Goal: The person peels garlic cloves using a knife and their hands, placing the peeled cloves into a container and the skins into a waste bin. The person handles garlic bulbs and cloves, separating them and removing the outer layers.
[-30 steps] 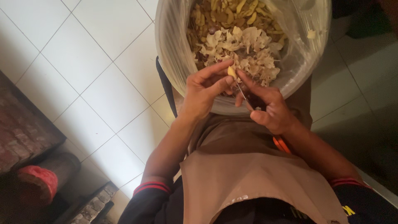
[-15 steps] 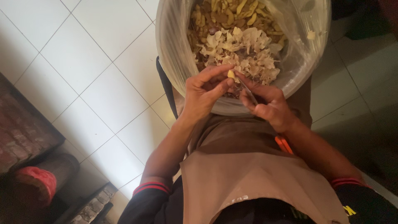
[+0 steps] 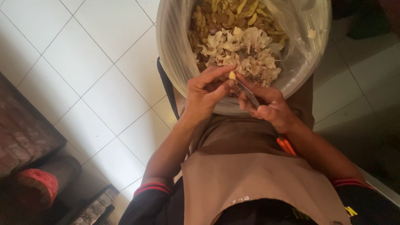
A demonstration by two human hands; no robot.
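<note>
White tiled floor; left hand pinches yellow piece; right hand grips knife, blade toward piece.

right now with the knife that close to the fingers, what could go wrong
The blade of the small knife in the right hand lies against the pale yellow piece pinched in the left hand, so a slip could nick those fingertips. The work sits at the near rim of the plastic-lined bowl, so peelings may fall on the apron instead.
</note>
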